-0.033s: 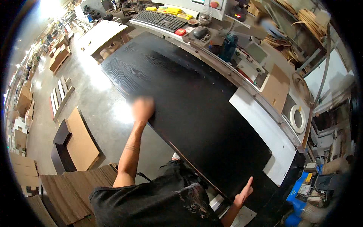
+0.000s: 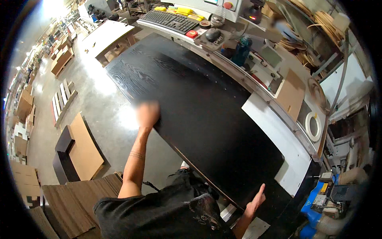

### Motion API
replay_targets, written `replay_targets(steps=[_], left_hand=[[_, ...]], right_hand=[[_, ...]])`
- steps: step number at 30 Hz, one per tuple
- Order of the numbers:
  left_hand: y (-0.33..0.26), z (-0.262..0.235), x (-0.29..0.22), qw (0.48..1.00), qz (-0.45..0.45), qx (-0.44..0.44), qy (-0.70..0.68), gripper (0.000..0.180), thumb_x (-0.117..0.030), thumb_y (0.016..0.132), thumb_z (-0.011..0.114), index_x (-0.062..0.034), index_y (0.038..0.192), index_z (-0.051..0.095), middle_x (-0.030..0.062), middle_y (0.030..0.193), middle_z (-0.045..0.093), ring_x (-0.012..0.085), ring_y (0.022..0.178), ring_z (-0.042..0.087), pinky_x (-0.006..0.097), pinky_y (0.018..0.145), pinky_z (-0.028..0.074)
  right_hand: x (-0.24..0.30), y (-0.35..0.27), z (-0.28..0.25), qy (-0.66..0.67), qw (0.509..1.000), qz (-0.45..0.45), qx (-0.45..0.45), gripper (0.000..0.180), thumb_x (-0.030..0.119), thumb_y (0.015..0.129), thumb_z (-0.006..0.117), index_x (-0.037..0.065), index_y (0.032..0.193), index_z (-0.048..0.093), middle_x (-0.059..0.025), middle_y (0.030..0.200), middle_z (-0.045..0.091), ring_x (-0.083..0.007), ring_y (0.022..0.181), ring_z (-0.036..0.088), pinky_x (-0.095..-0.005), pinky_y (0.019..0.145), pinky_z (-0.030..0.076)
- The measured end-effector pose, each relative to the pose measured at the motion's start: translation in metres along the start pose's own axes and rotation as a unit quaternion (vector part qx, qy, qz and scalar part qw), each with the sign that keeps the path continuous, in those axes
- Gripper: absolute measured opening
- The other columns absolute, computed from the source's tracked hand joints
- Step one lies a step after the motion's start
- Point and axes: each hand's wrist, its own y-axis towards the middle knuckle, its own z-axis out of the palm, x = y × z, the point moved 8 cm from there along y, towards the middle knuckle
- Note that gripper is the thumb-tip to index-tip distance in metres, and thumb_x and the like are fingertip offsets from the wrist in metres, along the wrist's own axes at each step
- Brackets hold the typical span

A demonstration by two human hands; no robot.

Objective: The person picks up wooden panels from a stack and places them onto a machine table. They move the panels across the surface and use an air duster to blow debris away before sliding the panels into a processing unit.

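Observation:
A long black wood-grain panel lies slantwise across the worktop in front of me. My left hand is at its near long edge, with the wrist over that edge. The hand is blurred, so its fingers do not show clearly. At the right end of the panel, close to the near corner, is my right hand. Its fingers are stretched out against the panel's end. The undersides of the panel and of the right hand are hidden.
Beyond the panel runs a machine bench with a keyboard, a mouse and a tape roll. A white board sits beside the panel. Blue machinery stands at right, stacked cardboard sheets at lower left.
The panel's right end has shifted slightly to the left, and both hands have moved a little to the left with it.

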Motion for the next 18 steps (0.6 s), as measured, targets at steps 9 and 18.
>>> replay_targets(steps=[9,18], left_hand=[[0.019,-0.016,0.124,0.969,-0.029,-0.244,-0.017,0.013,-0.02,0.087,0.07,-0.0069,0.089,0.069,0.0161,0.084,0.067,0.0354,0.077,0.064,0.049,0.071,0.051],[-0.007,0.041,0.11,0.795,-0.469,0.092,-0.374,0.075,-0.053,0.104,0.064,0.0022,0.153,0.049,0.0274,0.154,0.052,0.0442,0.141,0.051,0.049,0.119,0.039]], right_hand=[[-0.002,-0.038,0.213,-0.108,0.985,-0.06,0.121,0.08,0.053,0.095,0.079,-0.013,0.137,0.06,-0.0221,0.138,0.065,-0.0317,0.123,0.063,-0.0446,0.108,0.05],[0.039,-0.164,0.409,-0.099,0.877,-0.218,0.416,0.064,0.014,0.096,0.082,-0.002,0.149,0.05,-0.0159,0.143,0.062,-0.0257,0.129,0.061,-0.0403,0.113,0.047]])
